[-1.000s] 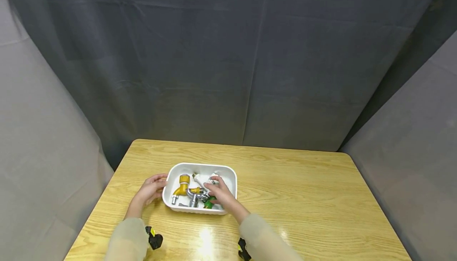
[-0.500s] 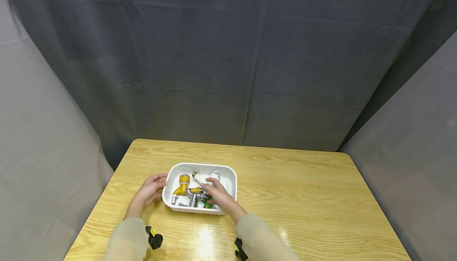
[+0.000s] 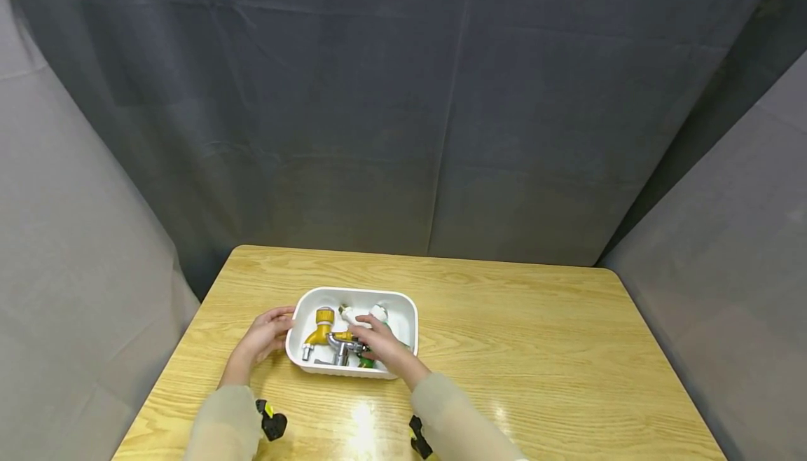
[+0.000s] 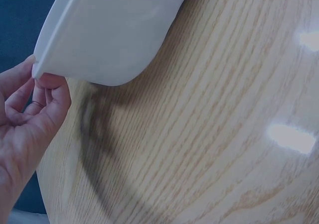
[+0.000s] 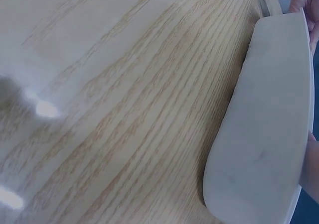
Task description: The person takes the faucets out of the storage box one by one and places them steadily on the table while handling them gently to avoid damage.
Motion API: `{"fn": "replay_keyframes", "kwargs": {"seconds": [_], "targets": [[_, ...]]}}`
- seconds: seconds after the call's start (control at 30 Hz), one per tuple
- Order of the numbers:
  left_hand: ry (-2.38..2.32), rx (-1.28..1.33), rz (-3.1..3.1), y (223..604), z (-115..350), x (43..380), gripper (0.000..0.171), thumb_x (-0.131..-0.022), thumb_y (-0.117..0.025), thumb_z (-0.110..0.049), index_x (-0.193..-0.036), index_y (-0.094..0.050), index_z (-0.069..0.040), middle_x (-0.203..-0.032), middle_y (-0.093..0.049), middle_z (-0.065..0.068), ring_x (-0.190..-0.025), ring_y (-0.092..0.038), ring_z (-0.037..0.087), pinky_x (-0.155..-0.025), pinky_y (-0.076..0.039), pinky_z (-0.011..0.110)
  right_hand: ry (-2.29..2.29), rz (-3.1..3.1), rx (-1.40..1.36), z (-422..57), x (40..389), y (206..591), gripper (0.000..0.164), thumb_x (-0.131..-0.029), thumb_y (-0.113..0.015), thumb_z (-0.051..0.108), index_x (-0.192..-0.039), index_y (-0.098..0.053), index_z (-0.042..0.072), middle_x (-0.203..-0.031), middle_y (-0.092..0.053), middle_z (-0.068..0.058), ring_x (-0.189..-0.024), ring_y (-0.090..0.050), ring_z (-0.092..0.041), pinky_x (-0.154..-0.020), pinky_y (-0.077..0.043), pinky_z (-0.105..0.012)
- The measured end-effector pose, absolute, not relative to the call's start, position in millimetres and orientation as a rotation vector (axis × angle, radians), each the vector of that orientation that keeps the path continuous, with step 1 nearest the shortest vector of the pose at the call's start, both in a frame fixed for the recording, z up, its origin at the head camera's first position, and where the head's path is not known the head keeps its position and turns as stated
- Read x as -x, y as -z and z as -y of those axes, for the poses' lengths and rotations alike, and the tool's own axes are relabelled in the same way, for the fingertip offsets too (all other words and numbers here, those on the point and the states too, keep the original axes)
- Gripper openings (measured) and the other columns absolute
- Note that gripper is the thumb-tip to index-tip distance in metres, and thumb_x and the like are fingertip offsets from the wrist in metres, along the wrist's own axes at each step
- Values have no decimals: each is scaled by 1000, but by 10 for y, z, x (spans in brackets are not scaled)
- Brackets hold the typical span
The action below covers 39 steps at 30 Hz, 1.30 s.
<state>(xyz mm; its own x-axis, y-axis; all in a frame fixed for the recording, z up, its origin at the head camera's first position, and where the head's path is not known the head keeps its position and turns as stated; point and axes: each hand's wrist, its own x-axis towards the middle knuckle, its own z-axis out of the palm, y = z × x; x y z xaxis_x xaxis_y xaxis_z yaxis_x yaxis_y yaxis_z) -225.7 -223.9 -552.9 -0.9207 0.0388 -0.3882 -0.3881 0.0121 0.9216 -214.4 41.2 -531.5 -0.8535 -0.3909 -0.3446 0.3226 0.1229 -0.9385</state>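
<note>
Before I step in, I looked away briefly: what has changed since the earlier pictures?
The right hand has shifted left over the white tub, uncovering more of the white round piece; whether it took hold of anything is hidden. The left hand stays at the tub's rim; tub and yellow tap look unmoved.

Light from above brightens the wooden tabletop (image 3: 536, 349) before me — glaring white towards its near edge, left of centre. The far curtain (image 3: 315, 97) is dim grey. Near my left hand (image 4: 30, 119), a soft-edged shadow darkens the tabletop beside the tray (image 4: 114, 35) — and both wrist views look hazy, softly focused.
</note>
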Motion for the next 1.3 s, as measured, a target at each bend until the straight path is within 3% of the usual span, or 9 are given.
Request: {"fn": "replay_keyframes", "kwargs": {"seconds": [0.2, 0.47, 0.7, 0.83, 1.07, 1.3], "targets": [[-1988, 365, -1981, 5520, 2236, 2255, 45, -92, -50, -6, -135, -36, 1, -103, -44, 11, -93, -54, 20, -73, -51, 34, 1722, -1922, 130, -389, 2158, 5303, 59, -90, -54, 37, -135, -39, 2, -128, -47, -17, -119, -43, -36, -89, -43, -48], [-1982, 362, -1993, 5529, 2239, 2258, 44, -93, -48, -5, -135, -36, 1, -103, -44, 10, -92, -54, 19, -76, -50, 35, 1689, -1949, 118, -378, 2147, 5306, 52, -92, -53, 32, -132, -44, -1, -113, -55, -13, -107, -50, -28, -82, -48, -43], [-1987, 355, -1988, 5533, 2242, 2250, 44, -93, -48, -4, -134, -36, 2, -101, -45, 10, -91, -54, 19, -75, -51, 36, 1560, -2049, 204, -336, 2116, 5294, 48, -92, -53, 28, -130, -47, -1, -128, -50, -17, -115, -48, -33, -90, -42, -47], [-1998, 346, -1984, 5540, 2247, 2244, 45, -92, -49, -4, -134, -36, 3, -100, -45, 10, -91, -54, 19, -76, -51, 37, 1445, -2145, 246, -303, 2105, 5283, 46, -91, -54, 26, -129, -49, 1, -127, -51, -17, -115, -48, -34, -94, -40, -47], [-2058, 224, -1954, 5518, 2270, 2189, 43, -89, -54, -8, -129, -41, 2, -97, -45, 9, -88, -55, 17, -73, -51, 34, 1141, -2410, 466, -194, 2071, 5291, 55, -79, -69, 26, -127, -51, 5, -104, -57, -14, -94, -53, -28, -81, -45, -39], [-2016, 316, -1988, 5515, 2246, 2212, 45, -91, -50, -6, -133, -37, 3, -100, -44, 9, -90, -54, 18, -75, -50, 35, 965, -2571, 504, -100, 2075, 5297, 70, -70, -76, 30, -131, -47, 12, -117, -50, -18, -109, -47, -35, -90, -40, -47]]}}
